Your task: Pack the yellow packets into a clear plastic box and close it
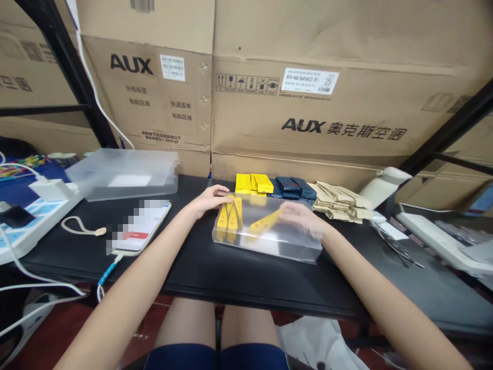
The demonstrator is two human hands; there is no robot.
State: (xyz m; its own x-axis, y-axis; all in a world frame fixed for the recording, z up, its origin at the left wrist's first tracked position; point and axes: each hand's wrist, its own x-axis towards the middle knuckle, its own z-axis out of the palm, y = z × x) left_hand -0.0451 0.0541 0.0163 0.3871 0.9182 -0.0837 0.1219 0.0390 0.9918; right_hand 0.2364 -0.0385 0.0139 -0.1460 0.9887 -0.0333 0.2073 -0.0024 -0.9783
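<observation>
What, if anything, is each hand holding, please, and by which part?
The right hand holds a yellow packet by its upper end; the left hand is at the left end of the clear box, grip unclear.

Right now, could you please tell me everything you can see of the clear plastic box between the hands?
The clear plastic box looks thin, rectangular and slightly cloudy, with shiny walls. It sits open-topped on the black table, slightly askew. Several yellow packets stand inside its left end, where the left hand reaches the rim; the blurred right hand holds a slanting yellow packet inside.
</observation>
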